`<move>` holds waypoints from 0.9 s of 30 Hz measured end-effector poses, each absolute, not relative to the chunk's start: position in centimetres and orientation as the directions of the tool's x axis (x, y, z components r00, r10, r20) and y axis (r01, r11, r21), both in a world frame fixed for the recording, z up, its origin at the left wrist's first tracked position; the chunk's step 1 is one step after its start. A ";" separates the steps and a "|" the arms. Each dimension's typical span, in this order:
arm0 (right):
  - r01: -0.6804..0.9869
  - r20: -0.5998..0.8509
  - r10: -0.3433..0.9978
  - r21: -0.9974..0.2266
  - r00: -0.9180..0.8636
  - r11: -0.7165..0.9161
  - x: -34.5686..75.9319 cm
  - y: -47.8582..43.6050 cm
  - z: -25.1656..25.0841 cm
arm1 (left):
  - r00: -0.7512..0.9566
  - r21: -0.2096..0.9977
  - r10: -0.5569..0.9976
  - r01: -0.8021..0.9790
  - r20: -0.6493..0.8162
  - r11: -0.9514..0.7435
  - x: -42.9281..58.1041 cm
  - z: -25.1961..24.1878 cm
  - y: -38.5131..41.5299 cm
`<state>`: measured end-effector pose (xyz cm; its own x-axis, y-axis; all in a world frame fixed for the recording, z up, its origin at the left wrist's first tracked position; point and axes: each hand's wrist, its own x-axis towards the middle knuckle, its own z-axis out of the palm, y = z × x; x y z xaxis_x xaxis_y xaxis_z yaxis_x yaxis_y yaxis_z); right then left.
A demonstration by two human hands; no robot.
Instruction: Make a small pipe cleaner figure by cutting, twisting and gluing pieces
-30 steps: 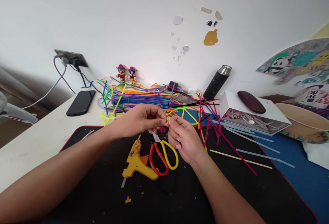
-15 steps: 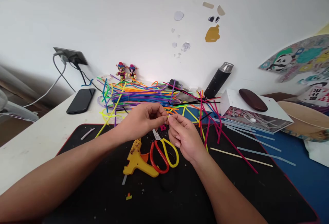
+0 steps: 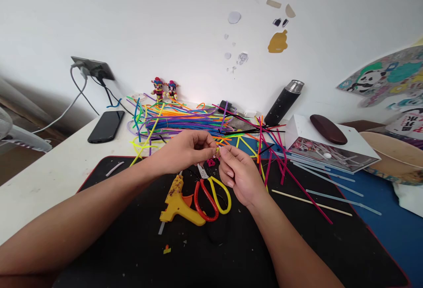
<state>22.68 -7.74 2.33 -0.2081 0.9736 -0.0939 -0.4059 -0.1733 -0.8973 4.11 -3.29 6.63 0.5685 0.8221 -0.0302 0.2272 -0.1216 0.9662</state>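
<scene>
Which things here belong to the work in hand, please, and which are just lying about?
In hand: left hand and right hand pinching a small yellow piece; pipe cleaners; scissors; glue gun.

Lying about: phone; flask; figurines; white box.

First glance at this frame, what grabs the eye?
The tangled heap of bright pipe cleaners at the back of the table, spilling right in red strands. In front of it, the left hand and right hand meet fingertip to fingertip, pinching a tiny yellow piece. Just below them on the black mat lie a yellow glue gun and red-and-yellow scissors.
</scene>
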 end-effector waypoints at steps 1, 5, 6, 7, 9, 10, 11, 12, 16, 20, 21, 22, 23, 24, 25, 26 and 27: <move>-0.400 -0.092 0.974 -0.900 -0.208 -0.171 22.7 -7.7 2.3 | 0.571 0.970 0.820 0.220 -0.039 -0.107 4.1 6.7 -3.3; -0.391 -0.076 0.977 -0.908 -0.202 -0.151 22.8 -7.6 2.3 | 0.568 0.987 0.820 0.161 -0.070 -0.027 4.0 6.5 -3.1; -0.390 -0.073 0.977 -0.909 -0.199 -0.147 22.9 -7.6 2.3 | 0.565 0.989 0.821 0.144 -0.075 -0.009 3.9 6.5 -3.0; -0.390 -0.070 0.978 -0.909 -0.197 -0.144 22.9 -7.6 2.2 | 0.563 0.992 0.822 0.129 -0.081 0.010 3.9 6.4 -2.9; -0.393 -0.068 0.978 -0.909 -0.195 -0.142 23.0 -7.5 2.2 | 0.563 0.993 0.821 0.110 -0.094 0.038 3.9 6.2 -2.8; -0.396 -0.067 0.979 -0.907 -0.193 -0.141 23.0 -7.5 2.2 | 0.564 0.993 0.820 0.109 -0.098 0.044 3.9 6.2 -2.8; -0.400 -0.068 0.979 -0.906 -0.190 -0.141 23.0 -7.5 2.2 | 0.565 0.993 0.819 0.111 -0.100 0.045 3.9 6.2 -2.8; -0.402 -0.070 0.980 -0.905 -0.188 -0.142 23.0 -7.5 2.2 | 0.567 0.992 0.817 0.116 -0.103 0.044 3.9 6.2 -2.8; -0.399 -0.083 0.981 -0.905 -0.177 -0.149 23.0 -7.5 2.4 | 0.578 0.990 0.809 0.139 -0.109 0.034 3.7 6.3 -2.7; -0.399 -0.091 0.981 -0.904 -0.172 -0.154 23.0 -7.4 2.3 | 0.595 0.988 0.795 0.150 -0.116 0.032 3.7 6.4 -2.5; -0.399 -0.092 0.981 -0.904 -0.171 -0.155 23.0 -7.4 2.3 | 0.599 0.988 0.792 0.152 -0.119 0.034 3.7 6.4 -2.4; -0.399 -0.093 0.981 -0.904 -0.170 -0.155 23.0 -7.3 2.3 | 0.602 0.987 0.789 0.155 -0.124 0.036 3.7 6.4 -2.4; -0.398 -0.093 0.981 -0.904 -0.170 -0.155 23.0 -7.3 2.3 | 0.603 0.987 0.788 0.159 -0.128 0.039 3.7 6.3 -2.3; -0.396 -0.092 0.981 -0.905 -0.171 -0.154 23.0 -7.3 2.3 | 0.602 0.986 0.787 0.161 -0.133 0.043 3.7 6.3 -2.3; -0.392 -0.091 0.981 -0.907 -0.171 -0.152 23.0 -7.3 2.3 | 0.599 0.986 0.789 0.162 -0.136 0.047 3.8 6.3 -2.3; -0.385 -0.091 0.981 -0.910 -0.173 -0.152 23.0 -7.3 2.3 | 0.594 0.985 0.792 0.164 -0.140 0.052 3.8 6.3 -2.3; -0.376 -0.091 0.981 -0.914 -0.174 -0.151 22.9 -7.3 2.3 | 0.588 0.985 0.796 0.166 -0.143 0.054 3.8 6.3 -2.4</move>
